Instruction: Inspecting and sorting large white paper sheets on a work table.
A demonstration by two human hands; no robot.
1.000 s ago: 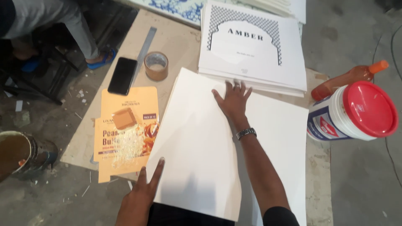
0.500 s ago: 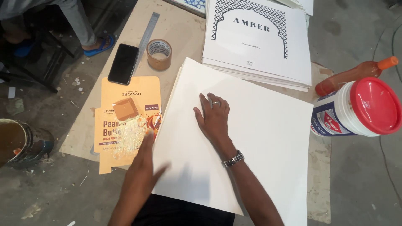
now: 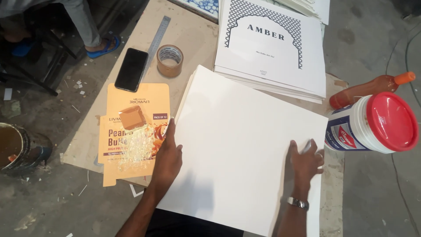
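Note:
A large blank white sheet (image 3: 239,136) lies on top of a small stack of white boards on the wooden board (image 3: 193,33). My left hand (image 3: 169,156) rests flat on the sheet's left edge, fingers together, thumb toward the orange carton. My right hand (image 3: 305,162), with a ring and a metal wristwatch, presses flat near the sheet's right edge beside the white jar. Neither hand grips anything.
A stack of printed white boards (image 3: 272,48) lies beyond the sheet. A flattened orange carton (image 3: 133,131), black phone (image 3: 131,69), metal ruler (image 3: 156,38) and brown tape roll (image 3: 170,60) sit left. A red-lidded white jar (image 3: 372,125) and an orange-capped bottle (image 3: 370,87) stand right. A paint tin (image 3: 15,147) is on the floor.
My right hand slid from the sheet's far middle to its near right edge. My left hand moved up along the left edge. The view shifted closer.

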